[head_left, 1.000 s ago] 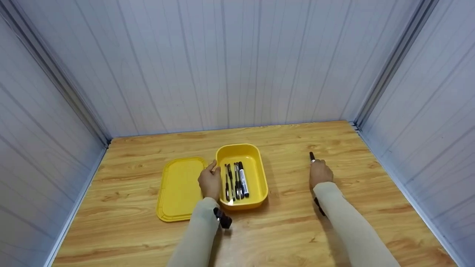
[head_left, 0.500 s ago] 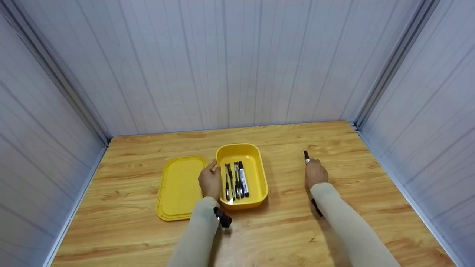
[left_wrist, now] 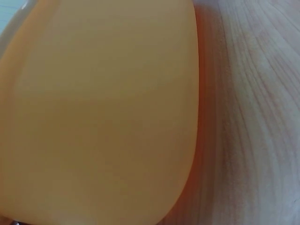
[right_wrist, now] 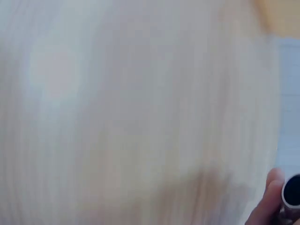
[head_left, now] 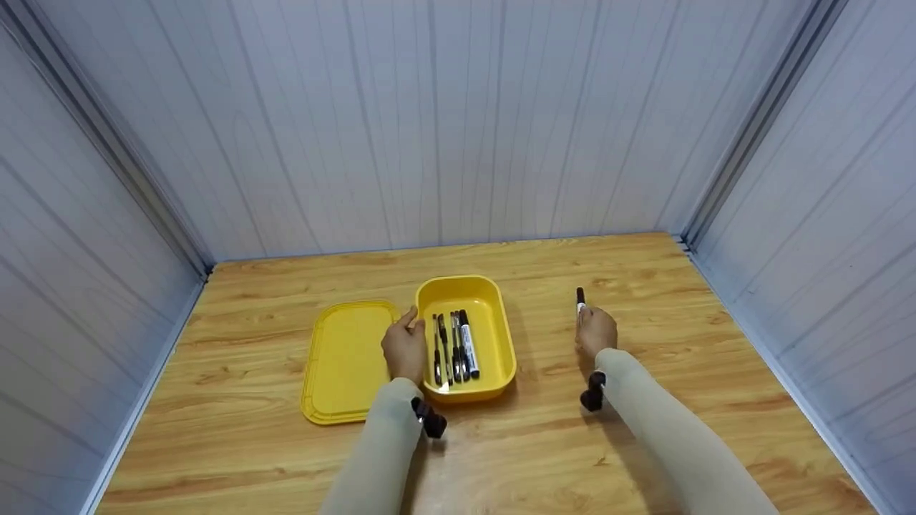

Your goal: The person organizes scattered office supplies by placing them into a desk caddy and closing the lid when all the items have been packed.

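Note:
My right hand (head_left: pixel 597 332) grips a marker (head_left: pixel 581 300) over the table, to the right of the yellow box (head_left: pixel 509 343). Its black cap sticks out beyond the fingers, and the rest of the barrel is covered. In the right wrist view, the marker's round dark end (right_wrist: pixel 293 191) shows beside a fingertip. My left hand (head_left: pixel 404 350) holds the box by its left rim, the thumb at the edge; its other fingers are partly hidden. Inside the box lie several black pens (head_left: pixel 444 350) and one white-barrelled marker (head_left: pixel 469 347), side by side. The box's outer wall (left_wrist: pixel 103 117) fills most of the left wrist view.
A flat yellow lid (head_left: pixel 347 357) lies left of the box, partly behind my left hand and forearm. Pale panel walls (head_left: pixel 458 129) enclose the wooden table (head_left: pixel 544 443) at the back and both sides.
My right hand has moved left toward the box, carrying the marker, and its wrist has turned so the strapped camera shows more. My left hand, the box and the pens stay in place.

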A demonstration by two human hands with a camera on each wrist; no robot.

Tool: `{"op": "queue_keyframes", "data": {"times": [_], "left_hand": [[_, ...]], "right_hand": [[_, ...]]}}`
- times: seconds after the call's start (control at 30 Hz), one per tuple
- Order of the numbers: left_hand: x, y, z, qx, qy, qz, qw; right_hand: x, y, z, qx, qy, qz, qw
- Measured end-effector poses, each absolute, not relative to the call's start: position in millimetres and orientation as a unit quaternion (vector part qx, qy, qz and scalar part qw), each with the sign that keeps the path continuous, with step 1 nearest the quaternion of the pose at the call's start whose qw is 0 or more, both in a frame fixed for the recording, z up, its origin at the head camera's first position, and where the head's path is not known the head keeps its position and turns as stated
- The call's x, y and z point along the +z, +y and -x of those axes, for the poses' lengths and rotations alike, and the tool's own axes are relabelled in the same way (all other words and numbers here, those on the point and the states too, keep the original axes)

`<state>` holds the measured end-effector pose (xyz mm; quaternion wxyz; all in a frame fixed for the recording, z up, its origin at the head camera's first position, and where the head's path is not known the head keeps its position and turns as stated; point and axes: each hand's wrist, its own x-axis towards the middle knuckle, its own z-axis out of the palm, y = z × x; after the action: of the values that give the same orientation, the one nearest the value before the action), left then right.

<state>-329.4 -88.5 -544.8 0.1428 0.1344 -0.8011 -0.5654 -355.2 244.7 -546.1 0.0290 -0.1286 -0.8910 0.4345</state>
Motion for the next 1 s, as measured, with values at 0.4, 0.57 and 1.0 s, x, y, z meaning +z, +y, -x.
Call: {"op": "queue_keyframes", "data": {"times": [0.4, 0.57, 1.0], "left_hand": [[-543, -87, 325, -0.576, -0.794, -0.136, 0.138], [-543, -86, 326, -0.576, -0.794, -0.137, 0.140], [-546, -87, 330, -0.563, -0.800, -0.143, 0.150]], "right_hand": [[-543, 228, 352, 0.578, -0.802, 0.150, 0.011], [-541, 222, 348, 0.578, -0.805, 0.137, 0.018], [-533, 198, 340, 0.599, -0.795, 0.098, 0.014]]}}
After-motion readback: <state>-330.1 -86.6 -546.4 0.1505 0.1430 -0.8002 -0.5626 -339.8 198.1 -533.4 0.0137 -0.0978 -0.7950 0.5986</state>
